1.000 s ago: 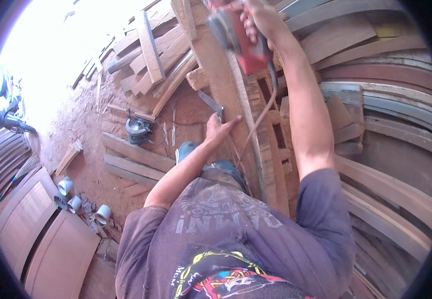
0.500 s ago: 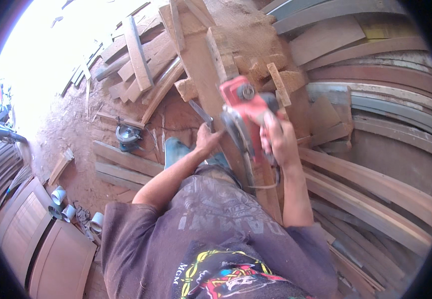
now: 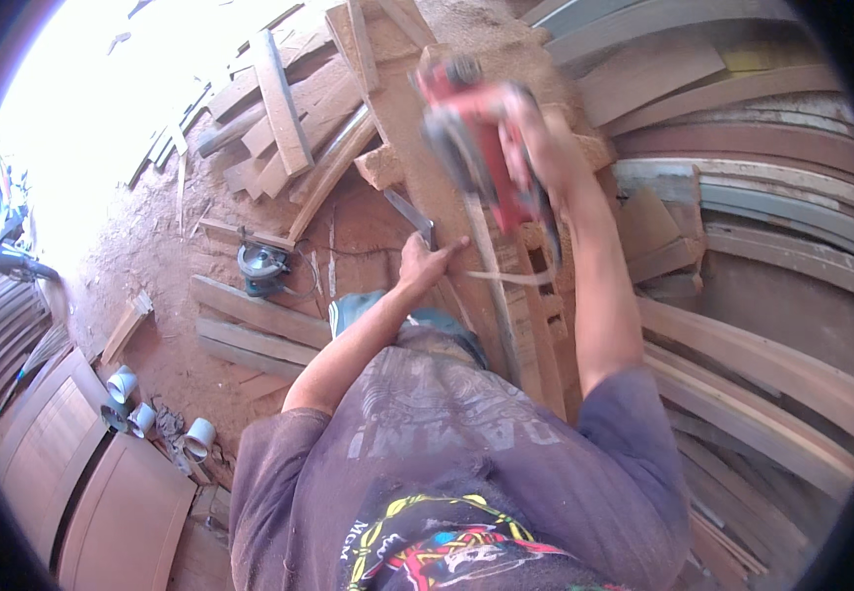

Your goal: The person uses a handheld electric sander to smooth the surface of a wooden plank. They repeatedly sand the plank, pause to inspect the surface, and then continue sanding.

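My right hand (image 3: 545, 163) grips the handle of a red electric planer (image 3: 491, 148), which is blurred by motion. The tool is over the far part of a long wooden beam (image 3: 491, 286) lying away from my body; whether it touches the wood I cannot tell. At the beam's left side is my left hand (image 3: 425, 264), its thumb reaching onto the wood and its other fingers closed and partly hidden. A flat grey metal piece (image 3: 409, 215) with a dark end juts out just beyond those fingers. A cord (image 3: 510, 279) loops behind the planer.
A circular saw (image 3: 262, 264) lies on the dusty ground to the left. Offcuts (image 3: 284, 103) are heaped at the far left, and long boards (image 3: 742, 345) are stacked along the right. Cabinet panels (image 3: 126, 522) and white cups (image 3: 198, 438) are at the lower left.
My right hand has pushed the planer forward along the beam, away from my body, and my right arm is stretched further. My left hand stays by the beam's left side.
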Demonstrator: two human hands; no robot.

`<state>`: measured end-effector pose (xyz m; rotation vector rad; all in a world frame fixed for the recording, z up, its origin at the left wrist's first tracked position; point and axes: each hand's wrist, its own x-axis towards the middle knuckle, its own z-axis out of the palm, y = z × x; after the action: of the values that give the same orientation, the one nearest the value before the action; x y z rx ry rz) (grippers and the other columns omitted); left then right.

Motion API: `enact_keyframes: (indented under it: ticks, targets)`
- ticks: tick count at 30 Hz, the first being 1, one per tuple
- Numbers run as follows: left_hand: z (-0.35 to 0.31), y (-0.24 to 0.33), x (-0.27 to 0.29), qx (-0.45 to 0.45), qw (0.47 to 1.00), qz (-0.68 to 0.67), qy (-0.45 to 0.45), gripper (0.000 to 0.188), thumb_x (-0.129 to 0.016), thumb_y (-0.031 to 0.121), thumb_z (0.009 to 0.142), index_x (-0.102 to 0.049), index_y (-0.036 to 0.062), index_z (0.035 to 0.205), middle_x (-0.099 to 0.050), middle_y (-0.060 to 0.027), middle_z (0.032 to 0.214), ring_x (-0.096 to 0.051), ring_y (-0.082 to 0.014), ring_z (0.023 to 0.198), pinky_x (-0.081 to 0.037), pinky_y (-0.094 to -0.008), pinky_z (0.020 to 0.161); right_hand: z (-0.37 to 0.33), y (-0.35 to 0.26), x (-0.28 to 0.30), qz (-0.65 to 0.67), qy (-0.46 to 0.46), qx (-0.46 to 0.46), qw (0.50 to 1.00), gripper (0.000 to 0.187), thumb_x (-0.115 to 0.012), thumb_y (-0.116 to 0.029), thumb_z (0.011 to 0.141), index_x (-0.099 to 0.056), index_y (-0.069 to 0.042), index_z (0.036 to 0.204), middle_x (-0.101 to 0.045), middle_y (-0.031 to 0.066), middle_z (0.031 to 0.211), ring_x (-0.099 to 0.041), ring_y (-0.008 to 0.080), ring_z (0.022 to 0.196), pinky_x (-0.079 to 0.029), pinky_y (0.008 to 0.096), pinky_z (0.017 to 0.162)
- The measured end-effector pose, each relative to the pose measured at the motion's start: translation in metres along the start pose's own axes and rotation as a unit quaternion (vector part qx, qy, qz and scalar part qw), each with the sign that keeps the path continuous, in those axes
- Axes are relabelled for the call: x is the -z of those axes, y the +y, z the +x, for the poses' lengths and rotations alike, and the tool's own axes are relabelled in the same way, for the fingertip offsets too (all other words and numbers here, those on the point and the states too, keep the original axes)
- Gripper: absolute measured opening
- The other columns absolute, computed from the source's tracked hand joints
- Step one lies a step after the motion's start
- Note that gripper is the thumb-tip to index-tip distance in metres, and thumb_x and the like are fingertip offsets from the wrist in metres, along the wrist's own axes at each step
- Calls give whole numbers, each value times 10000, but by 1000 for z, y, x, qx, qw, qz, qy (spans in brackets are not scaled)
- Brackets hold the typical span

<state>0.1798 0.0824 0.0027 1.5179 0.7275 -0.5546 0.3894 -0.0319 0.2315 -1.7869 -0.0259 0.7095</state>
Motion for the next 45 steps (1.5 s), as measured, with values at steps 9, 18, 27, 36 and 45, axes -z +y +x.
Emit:
enact_keyframes:
  ticks: [9,18,27,36,45]
  targets:
    - [-11,7,6,15,998,-34,-41,634,-905,453,828,-736,-79,1126,-795,-232,1077,-771,-325,1033,-580,-429,940,-166,52,-8,15,94,-110,989,516,-543,-500,1095,-573,-97,774,-532,-38,674,-489,50,514,-369,248,465]
    - [-2,5,-2,-13,999,45,9,765,-912,544,780,-705,-57,1205,-776,-218,1119,-757,-325,1034,-591,-444,884,118,-60,-11,13,36,51,998,675,-488,-581,1090,-786,24,1125,-482,-32,659,-439,85,475,-386,280,448]
    - [0,1,9,-31,998,-44,-18,767,-930,576,762,-712,-55,1139,-777,-211,1013,-761,-273,872,-606,-417,699,-115,41,-5,33,35,-47,998,621,-509,-639,1074,-568,-127,729,-515,-43,579,-502,77,476,-393,278,453]
    - [5,-21,2,-28,999,-22,-29,759,-912,520,789,-689,-75,1205,-763,-258,1148,-752,-350,1064,-575,-461,932,-121,32,-14,43,100,-114,987,543,-559,-512,1094,-573,-121,717,-522,-48,592,-500,59,480,-383,267,448]
    - [-12,32,6,27,994,102,15,605,-868,395,879,-705,-40,1266,-790,-159,1115,-764,-240,1010,-597,-383,891,140,-81,-14,37,55,20,998,515,-538,-556,1070,-613,-71,916,-480,-35,664,-448,71,500,-391,277,442]
